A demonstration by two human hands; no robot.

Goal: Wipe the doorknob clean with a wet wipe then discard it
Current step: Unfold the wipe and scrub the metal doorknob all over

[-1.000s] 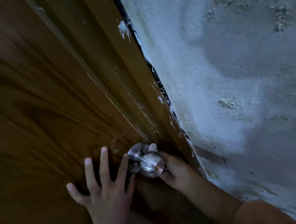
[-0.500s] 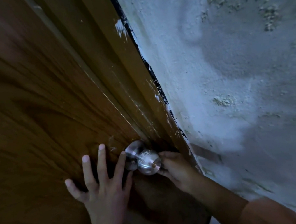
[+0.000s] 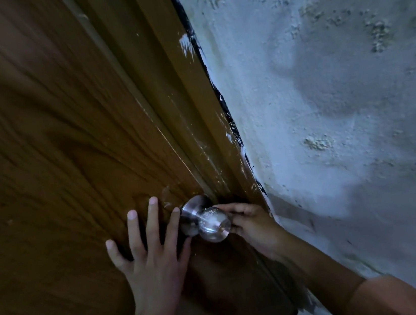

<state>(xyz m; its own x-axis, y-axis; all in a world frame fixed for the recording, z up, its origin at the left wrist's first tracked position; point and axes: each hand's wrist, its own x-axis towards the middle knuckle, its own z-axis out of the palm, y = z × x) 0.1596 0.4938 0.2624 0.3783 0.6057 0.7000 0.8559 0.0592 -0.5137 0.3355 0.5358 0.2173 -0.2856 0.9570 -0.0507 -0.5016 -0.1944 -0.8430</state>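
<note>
A round silver doorknob (image 3: 211, 224) sticks out of the brown wooden door (image 3: 55, 151), with whitish smears on its top. My left hand (image 3: 151, 254) lies flat on the door just left of the knob, fingers spread; its index finger touches the knob's base plate. My right hand (image 3: 252, 224) reaches in from the right, and its curled fingers hold the knob's right side. No wet wipe shows; anything in the right palm is hidden.
The brown door frame (image 3: 197, 121), scuffed with white paint, runs diagonally along the door's right edge. A rough, pale plastered wall (image 3: 341, 113) fills the right side, close to my right forearm (image 3: 322, 269). The light is dim.
My right hand has slid from under and behind the knob to its right side, thumb now on top. The left hand stays pressed on the door. The camera view shifted slightly.
</note>
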